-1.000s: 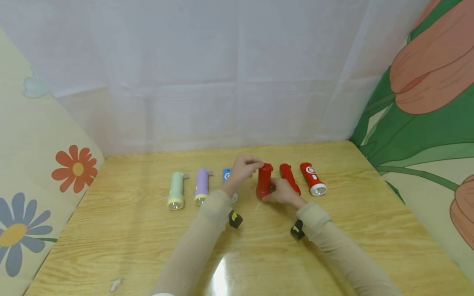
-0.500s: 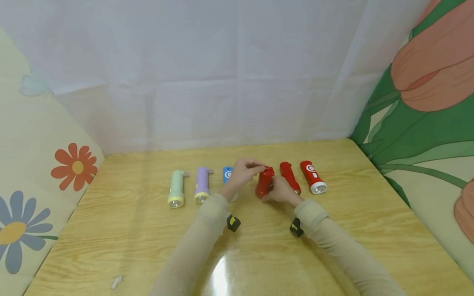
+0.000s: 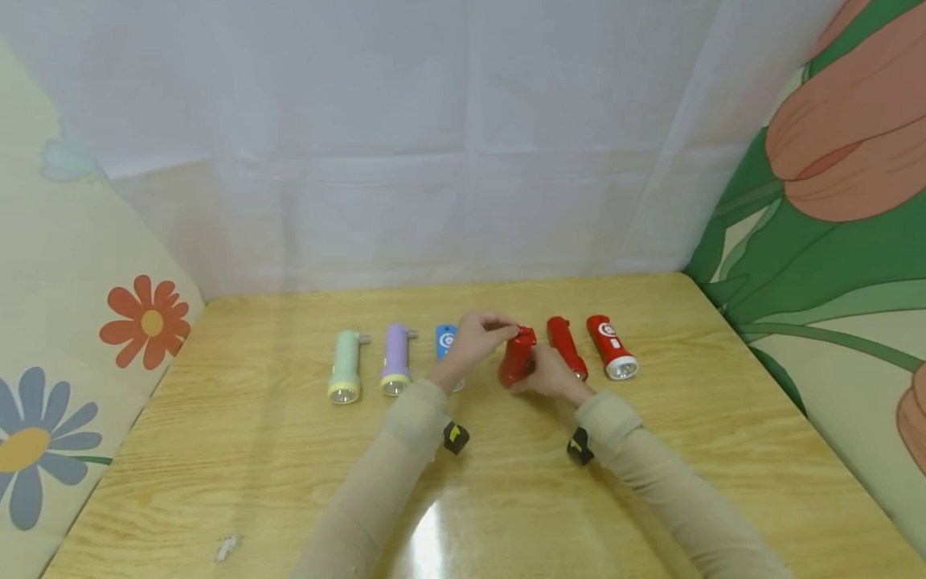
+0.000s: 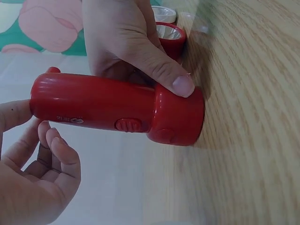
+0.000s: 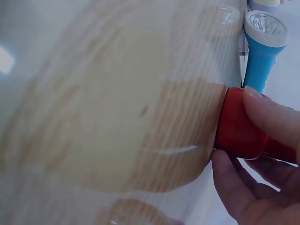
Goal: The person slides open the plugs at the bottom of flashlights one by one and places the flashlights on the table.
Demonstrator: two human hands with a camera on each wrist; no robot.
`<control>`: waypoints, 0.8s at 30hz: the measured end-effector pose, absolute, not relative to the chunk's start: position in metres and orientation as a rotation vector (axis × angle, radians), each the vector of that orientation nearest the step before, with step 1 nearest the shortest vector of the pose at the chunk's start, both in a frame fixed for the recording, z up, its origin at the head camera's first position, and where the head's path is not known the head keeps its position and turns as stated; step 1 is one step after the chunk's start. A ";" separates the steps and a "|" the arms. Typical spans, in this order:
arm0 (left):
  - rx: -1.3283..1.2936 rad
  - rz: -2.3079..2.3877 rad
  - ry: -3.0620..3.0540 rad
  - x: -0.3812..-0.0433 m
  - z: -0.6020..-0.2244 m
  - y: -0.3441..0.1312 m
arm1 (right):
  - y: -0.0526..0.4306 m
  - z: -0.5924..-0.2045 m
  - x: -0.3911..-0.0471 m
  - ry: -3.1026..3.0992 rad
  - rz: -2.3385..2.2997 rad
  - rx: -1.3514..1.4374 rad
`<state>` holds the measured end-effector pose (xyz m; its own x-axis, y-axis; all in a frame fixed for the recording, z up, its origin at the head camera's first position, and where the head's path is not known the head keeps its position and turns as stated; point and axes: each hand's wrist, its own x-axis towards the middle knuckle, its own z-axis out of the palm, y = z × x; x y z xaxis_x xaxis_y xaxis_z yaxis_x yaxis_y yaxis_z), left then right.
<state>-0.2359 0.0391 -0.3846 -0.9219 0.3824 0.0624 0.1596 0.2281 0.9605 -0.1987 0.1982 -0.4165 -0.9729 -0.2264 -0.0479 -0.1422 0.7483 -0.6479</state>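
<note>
Head cam: both hands on 1 red flashlight (image 3: pixel 517 359) stood lens-down mid-row on the wooden table (image 3: pixel 506 498), left hand (image 3: pixel 473 339) pinching its tail end, right hand (image 3: pixel 551 375) curled round the head; green torch (image 3: pixel 344 367), purple torch (image 3: pixel 395 363), blue torch (image 3: pixel 444 341) to the left, 2 more red ones (image 3: pixel 587 347) to the right. L wrist cam: thumb of right hand over the flashlight's wide head, lens end against the table, left fingers (image 4: pixel 56 145) curled by the tail. R wrist cam: right hand clamped on the red head, touching the tabletop, blue torch just beside.
</note>
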 end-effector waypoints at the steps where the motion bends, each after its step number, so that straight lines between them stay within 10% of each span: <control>1: 0.519 1.765 2.314 -0.236 -0.384 0.039 | 0.198 -0.416 -0.198 2.825 -1.027 -0.297; 24: 0.462 1.738 2.390 -0.233 -0.379 0.047 | 0.195 -0.417 -0.195 2.922 -1.017 -0.413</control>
